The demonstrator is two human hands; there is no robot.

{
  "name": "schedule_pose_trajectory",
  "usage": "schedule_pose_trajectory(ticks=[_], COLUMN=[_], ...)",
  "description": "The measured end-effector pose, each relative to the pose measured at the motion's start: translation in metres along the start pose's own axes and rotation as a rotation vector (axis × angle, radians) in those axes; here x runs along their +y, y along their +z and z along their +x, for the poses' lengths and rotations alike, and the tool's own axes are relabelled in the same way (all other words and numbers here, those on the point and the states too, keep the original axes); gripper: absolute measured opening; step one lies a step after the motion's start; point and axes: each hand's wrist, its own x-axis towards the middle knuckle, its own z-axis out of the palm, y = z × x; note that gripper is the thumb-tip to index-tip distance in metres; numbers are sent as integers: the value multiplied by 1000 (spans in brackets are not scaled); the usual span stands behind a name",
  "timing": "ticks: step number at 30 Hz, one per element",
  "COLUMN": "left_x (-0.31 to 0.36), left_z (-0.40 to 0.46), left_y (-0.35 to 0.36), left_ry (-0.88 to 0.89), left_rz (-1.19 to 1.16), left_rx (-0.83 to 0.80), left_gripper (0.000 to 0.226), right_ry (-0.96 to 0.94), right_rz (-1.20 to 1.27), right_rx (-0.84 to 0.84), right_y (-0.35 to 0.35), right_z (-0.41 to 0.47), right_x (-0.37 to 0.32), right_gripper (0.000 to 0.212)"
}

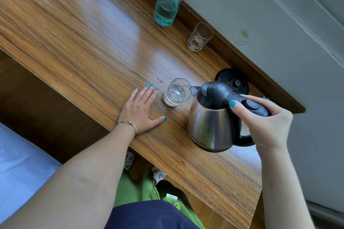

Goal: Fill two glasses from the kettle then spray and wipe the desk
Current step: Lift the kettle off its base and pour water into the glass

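Observation:
My right hand (pixel 264 122) grips the black handle of a steel kettle (pixel 210 122), which is tilted with its spout over a clear glass (pixel 176 93). A thin stream of water runs into that glass, which holds a little water. My left hand (pixel 141 111) lies flat and open on the wooden desk (pixel 93 42), just left of the glass. A second clear glass (pixel 200 37) stands empty further back near the wall. A teal ribbed spray bottle (pixel 166 5) stands behind it at the desk's far edge.
The kettle's black base (pixel 232 80) sits on the desk behind the kettle. A grey wall (pixel 279 24) runs along the desk's far edge. Below the near edge are a green cloth (pixel 137 189), a blue bed sheet (pixel 22 163) and patterned slippers (pixel 158 174).

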Motion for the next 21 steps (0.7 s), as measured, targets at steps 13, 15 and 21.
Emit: schedule_pose_trajectory(ticks=[13, 15, 21], left_x=[1, 1, 1], left_z=[-1, -1, -1], left_y=[0, -1, -1], left_ry=[1, 3, 0], left_rz=[-27, -32, -20], left_rx=[26, 28, 27], left_gripper=[100, 100, 100], right_ry=[-122, -120, -140], right_rz=[33, 47, 30], right_rx=[56, 61, 66], right_y=[4, 4, 4], right_z=[3, 5, 5], right_x=[8, 9, 9], right_gripper=[26, 26, 26])
